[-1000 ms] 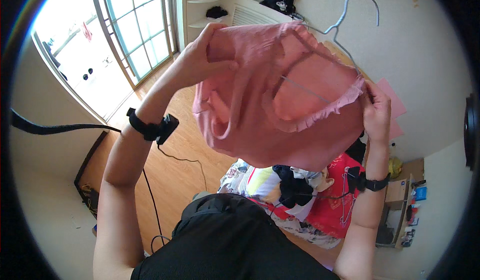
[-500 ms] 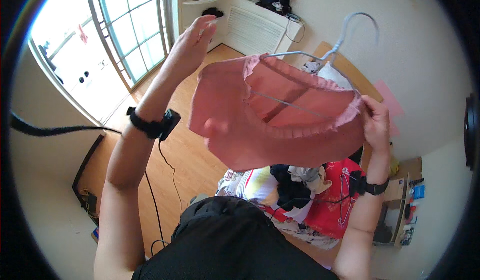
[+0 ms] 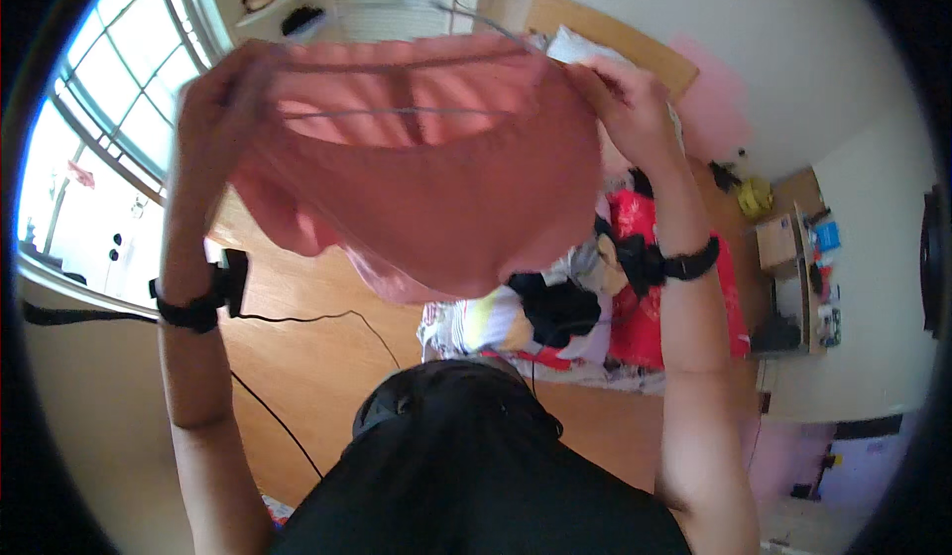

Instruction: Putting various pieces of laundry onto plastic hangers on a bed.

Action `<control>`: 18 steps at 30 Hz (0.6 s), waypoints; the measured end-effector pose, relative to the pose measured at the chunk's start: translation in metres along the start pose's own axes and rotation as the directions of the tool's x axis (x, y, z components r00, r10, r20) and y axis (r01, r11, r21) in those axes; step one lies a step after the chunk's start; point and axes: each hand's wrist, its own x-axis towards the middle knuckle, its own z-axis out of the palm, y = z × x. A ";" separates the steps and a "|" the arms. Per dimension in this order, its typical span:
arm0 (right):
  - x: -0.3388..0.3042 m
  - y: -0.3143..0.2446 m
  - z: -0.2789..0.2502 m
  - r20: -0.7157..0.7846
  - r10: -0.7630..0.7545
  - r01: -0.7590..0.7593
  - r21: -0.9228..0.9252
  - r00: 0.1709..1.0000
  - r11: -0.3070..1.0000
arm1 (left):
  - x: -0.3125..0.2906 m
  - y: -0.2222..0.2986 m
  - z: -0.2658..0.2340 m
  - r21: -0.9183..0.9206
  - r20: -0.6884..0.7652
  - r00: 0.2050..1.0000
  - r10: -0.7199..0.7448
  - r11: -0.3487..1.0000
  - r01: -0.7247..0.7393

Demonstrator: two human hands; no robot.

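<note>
Between the two hands hangs a pink top (image 3: 436, 198), its wide neckline uppermost and slack cloth drooping below the level of both hands. Motion blurs the left hand (image 3: 230, 99), but its fingers are bent in around the top's left end, with hardly any gap showing. The right hand (image 3: 630, 109) pinches the opposite end, thumb and fingers closed on the cloth at the shoulder.

Through the neckline, level with the hands, runs the thin bar of a hanger (image 3: 446, 111); its hook, smeared by movement, rises beyond the cloth, nearer the right hand than the left.

Below each hand a black band circles the wrist, the left band (image 3: 190, 315) and the right band (image 3: 691, 260) each carrying a small dark box. From the left one a cord (image 3: 297, 318) trails over the wooden floor (image 3: 297, 357).

Under the right hand and toward the body lies a bed with red bedding (image 3: 635, 332) and black cloth (image 3: 560, 312). Past that hand stands the headboard (image 3: 650, 44); well to its right is a shelf (image 3: 805, 287). Beyond the left hand is a glass door (image 3: 129, 64).
</note>
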 end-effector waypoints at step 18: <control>-0.379 0.279 0.012 -0.372 0.817 -0.857 0.098 0.440 0.505 | -0.150 -0.094 -0.038 -0.328 0.131 0.493 -0.860 0.432 0.840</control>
